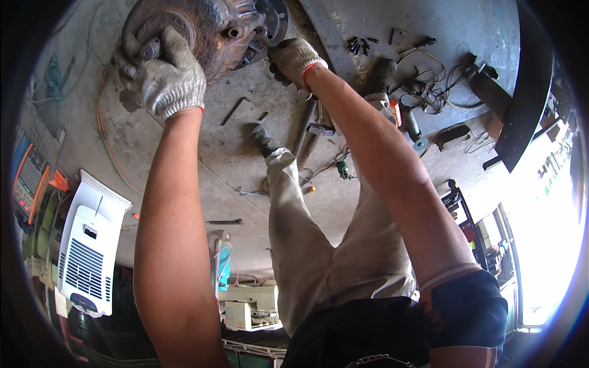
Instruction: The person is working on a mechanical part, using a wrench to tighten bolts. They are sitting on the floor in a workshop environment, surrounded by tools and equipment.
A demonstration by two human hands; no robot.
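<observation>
A large rusty cast-metal housing (215,37), round and ribbed, lies on the concrete floor at the far left of centre. My left hand (165,76), in a dirty white knitted glove, is closed around a short round stub (150,49) on the housing's face. At the housing's right end is a dark flange (277,18) with holes. My right hand (296,58), gloved the same way, is closed against the floor side of that end; its fingertips and whatever they hold are hidden.
Near my feet lie a hex key (235,110), a hammer (320,129) and a spanner (251,192). An angle grinder (413,126) with tangled cables sits to the right, below several black bolts (361,45). A white slotted cabinet (89,257) stands at the left.
</observation>
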